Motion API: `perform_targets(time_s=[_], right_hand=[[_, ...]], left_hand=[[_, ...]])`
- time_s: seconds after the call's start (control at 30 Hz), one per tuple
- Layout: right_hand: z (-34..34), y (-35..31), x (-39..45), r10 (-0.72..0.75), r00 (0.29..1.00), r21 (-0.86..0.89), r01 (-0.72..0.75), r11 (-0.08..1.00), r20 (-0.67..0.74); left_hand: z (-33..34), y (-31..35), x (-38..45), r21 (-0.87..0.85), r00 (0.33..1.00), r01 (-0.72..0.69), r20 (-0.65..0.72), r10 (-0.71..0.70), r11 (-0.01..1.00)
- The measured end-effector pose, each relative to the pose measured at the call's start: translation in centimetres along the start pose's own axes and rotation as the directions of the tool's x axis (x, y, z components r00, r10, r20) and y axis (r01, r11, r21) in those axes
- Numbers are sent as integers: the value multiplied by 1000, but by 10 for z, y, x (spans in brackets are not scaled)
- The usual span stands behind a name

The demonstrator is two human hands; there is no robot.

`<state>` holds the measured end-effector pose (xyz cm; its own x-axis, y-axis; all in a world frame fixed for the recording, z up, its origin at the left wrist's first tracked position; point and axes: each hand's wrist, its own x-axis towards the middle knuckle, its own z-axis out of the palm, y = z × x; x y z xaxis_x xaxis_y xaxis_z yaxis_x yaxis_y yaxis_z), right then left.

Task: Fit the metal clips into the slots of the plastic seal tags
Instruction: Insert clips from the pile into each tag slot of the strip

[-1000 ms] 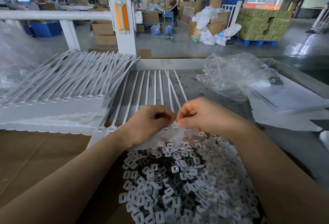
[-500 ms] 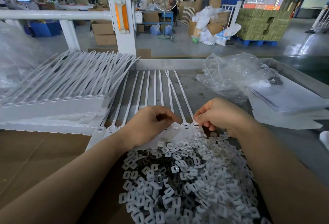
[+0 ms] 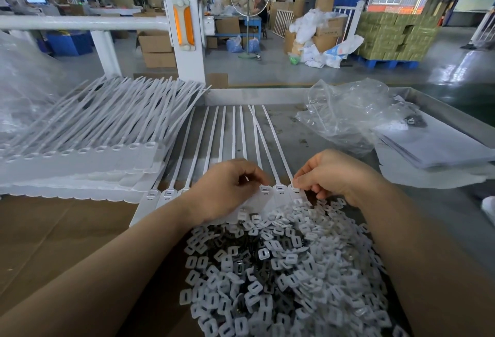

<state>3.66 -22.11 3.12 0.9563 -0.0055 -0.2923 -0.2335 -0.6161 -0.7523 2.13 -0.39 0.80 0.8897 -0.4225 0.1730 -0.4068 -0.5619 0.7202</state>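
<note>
A joined row of white seal tags [image 3: 280,192] lies on the metal table, straps pointing away from me. My left hand [image 3: 227,192] rests on the middle of the row. Its fingers are curled against the thumb as if round small clips, which are mostly hidden. My right hand [image 3: 334,175] pinches a small clip between thumb and forefinger at the slot of the rightmost tag head [image 3: 295,189]. A big pile of loose clips [image 3: 281,269], white pieces mixed with dark metal ones, lies just below both hands.
Stacked rows of seal tags [image 3: 80,159] fill the left side. Crumpled clear plastic bags [image 3: 348,114] and flat white sheets [image 3: 434,143] lie at the right. Brown cardboard [image 3: 53,234] covers the near left. A white rail and post [image 3: 184,31] stand behind the table.
My right hand left the left hand's fingertips and moved right to the rightmost tag head. The left hand stayed on the row.
</note>
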Motion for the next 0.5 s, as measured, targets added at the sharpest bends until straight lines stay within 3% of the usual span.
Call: perform_targets(time_s=[0.17, 0.27, 0.5], right_hand=[[3, -1, 4, 39, 997, 189, -26, 982, -65], [7, -1, 7, 81, 991, 324, -42, 945, -107], [10, -3, 7, 70, 989, 246, -37, 969, -128]], left_hand=[[3, 8, 2, 352, 981, -193, 79, 176, 916], [8, 15, 5, 419, 963, -261, 170, 207, 870], [11, 20, 11, 559, 948, -313, 237, 214, 768]])
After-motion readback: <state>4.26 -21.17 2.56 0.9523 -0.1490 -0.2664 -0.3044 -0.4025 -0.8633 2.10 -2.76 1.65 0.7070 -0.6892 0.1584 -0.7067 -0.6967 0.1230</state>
